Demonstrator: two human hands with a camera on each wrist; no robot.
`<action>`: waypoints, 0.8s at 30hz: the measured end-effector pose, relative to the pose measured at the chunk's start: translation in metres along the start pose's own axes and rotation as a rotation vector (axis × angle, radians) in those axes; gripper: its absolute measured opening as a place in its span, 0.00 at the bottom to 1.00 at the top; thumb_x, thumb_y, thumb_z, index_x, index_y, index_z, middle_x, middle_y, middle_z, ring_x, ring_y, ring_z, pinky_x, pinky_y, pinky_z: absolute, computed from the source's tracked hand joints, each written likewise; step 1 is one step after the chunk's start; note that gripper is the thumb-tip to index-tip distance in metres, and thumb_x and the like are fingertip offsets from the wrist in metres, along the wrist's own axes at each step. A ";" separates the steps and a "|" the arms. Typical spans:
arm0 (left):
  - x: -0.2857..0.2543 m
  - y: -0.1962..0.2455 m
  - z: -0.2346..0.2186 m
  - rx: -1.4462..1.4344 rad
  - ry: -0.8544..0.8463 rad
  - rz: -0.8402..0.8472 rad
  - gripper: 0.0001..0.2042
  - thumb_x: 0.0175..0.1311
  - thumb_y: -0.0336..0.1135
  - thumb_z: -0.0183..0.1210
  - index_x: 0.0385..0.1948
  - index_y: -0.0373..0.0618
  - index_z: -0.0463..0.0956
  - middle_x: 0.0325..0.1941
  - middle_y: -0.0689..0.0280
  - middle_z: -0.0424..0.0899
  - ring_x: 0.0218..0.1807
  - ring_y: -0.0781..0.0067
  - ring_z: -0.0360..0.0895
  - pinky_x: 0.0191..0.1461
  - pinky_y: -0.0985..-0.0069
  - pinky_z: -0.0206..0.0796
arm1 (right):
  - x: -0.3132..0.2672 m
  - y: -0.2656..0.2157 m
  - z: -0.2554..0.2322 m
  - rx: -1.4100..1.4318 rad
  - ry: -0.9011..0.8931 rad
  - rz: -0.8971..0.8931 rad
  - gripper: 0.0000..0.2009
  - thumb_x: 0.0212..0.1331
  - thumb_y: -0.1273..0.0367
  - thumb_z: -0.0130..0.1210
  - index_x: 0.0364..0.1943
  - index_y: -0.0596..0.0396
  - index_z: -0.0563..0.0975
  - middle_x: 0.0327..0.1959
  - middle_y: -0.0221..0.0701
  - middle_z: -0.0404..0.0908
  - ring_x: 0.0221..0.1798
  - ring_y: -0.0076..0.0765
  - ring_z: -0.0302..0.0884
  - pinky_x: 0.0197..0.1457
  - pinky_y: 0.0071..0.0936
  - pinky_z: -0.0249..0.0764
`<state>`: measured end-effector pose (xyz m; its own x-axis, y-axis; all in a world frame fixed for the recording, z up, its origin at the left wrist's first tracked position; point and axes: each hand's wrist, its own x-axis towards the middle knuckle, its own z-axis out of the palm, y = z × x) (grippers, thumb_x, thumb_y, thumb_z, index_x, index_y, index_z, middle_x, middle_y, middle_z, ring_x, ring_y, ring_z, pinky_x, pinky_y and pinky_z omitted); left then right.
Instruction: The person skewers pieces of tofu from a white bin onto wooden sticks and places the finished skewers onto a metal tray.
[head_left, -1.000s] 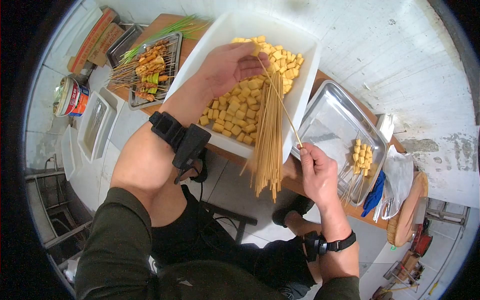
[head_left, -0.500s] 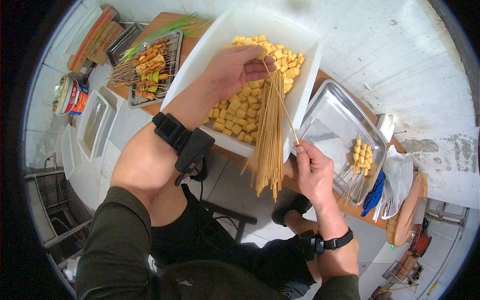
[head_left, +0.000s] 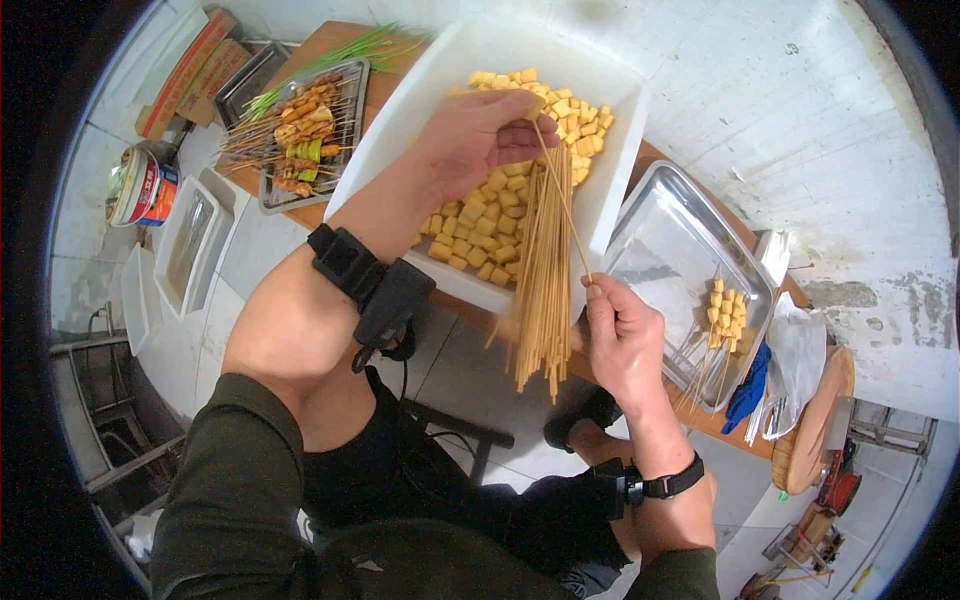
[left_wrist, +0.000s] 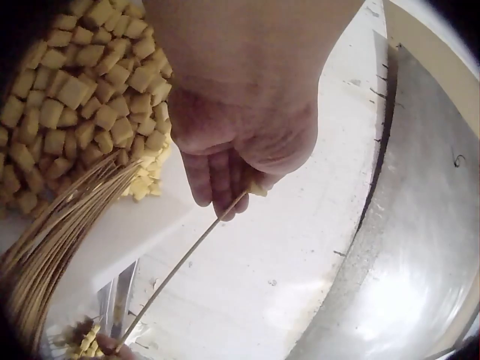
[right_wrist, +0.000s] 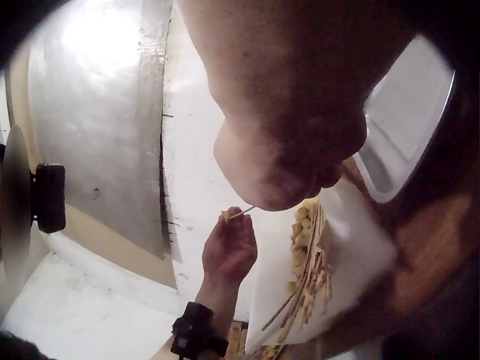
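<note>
My left hand (head_left: 480,140) is over the white tub (head_left: 612,190), holding a small yellow cube (left_wrist: 257,187) between thumb and fingers. A thin wooden skewer (left_wrist: 180,262) runs from that cube down to my right hand (head_left: 628,340). There the thumb and curled fingers pinch its lower end. How deep the tip sits in the cube I cannot tell. Many loose yellow cubes (head_left: 470,235) fill the tub floor. Across them lies a bundle of bare skewers (head_left: 543,300), its lower ends jutting over the tub's near edge.
To the right, a shallow metal tray (head_left: 650,235) holds several skewers threaded with yellow cubes (head_left: 727,315). Beside it are a blue cloth (head_left: 747,385), a clear plastic bag (head_left: 795,350) and a round wooden board (head_left: 815,420). Skewered meat (head_left: 305,125) lies on a tray at left, near green stalks (head_left: 330,65).
Both hands have shifted slightly; the right hand has moved a little up and left, bringing the skewer's lower end nearer the bundle. The left hand still holds the cube at the skewer's tip.
</note>
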<state>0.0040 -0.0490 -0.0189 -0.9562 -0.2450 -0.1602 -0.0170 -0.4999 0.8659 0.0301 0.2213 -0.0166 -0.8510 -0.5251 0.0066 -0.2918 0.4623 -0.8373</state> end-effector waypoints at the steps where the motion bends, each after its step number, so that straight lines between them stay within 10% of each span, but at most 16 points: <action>1: 0.000 0.000 0.001 0.000 0.001 0.000 0.12 0.74 0.39 0.51 0.45 0.40 0.76 0.42 0.62 0.84 0.46 0.69 0.83 0.55 0.70 0.77 | 0.000 0.000 0.001 -0.007 0.003 -0.014 0.08 0.65 0.72 0.51 0.41 0.59 0.80 0.22 0.50 0.75 0.27 0.53 0.80 0.32 0.35 0.73; 9: -0.015 -0.013 0.022 0.077 -0.036 -0.116 0.14 0.73 0.42 0.52 0.40 0.39 0.78 0.39 0.62 0.85 0.41 0.68 0.84 0.49 0.72 0.77 | 0.009 -0.002 0.006 0.006 0.034 -0.050 0.09 0.65 0.72 0.51 0.42 0.59 0.80 0.27 0.53 0.77 0.31 0.59 0.80 0.35 0.34 0.75; 16: -0.011 -0.008 0.010 0.362 0.001 -0.263 0.16 0.70 0.44 0.56 0.38 0.38 0.80 0.34 0.61 0.86 0.38 0.70 0.85 0.42 0.74 0.78 | 0.019 -0.004 -0.005 0.037 0.011 0.077 0.10 0.65 0.70 0.52 0.42 0.62 0.80 0.25 0.48 0.80 0.29 0.40 0.81 0.36 0.30 0.75; 21: -0.015 -0.003 -0.027 1.821 -0.431 -0.504 0.20 0.54 0.49 0.64 0.26 0.36 0.82 0.27 0.58 0.86 0.34 0.63 0.84 0.38 0.67 0.76 | 0.015 0.003 -0.014 0.044 0.004 0.171 0.10 0.65 0.68 0.53 0.41 0.62 0.81 0.24 0.45 0.80 0.27 0.31 0.79 0.36 0.29 0.74; 24: -0.025 -0.013 -0.029 1.909 -0.540 -0.667 0.20 0.49 0.48 0.66 0.29 0.35 0.82 0.30 0.54 0.86 0.36 0.54 0.84 0.41 0.63 0.76 | 0.013 0.009 -0.015 0.017 0.019 0.144 0.10 0.65 0.68 0.54 0.41 0.62 0.81 0.25 0.45 0.81 0.27 0.33 0.80 0.37 0.29 0.75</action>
<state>0.0368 -0.0605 -0.0403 -0.6424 -0.0454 -0.7650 -0.1872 0.9773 0.0992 0.0104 0.2294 -0.0160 -0.8918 -0.4405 -0.1034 -0.1590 0.5191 -0.8398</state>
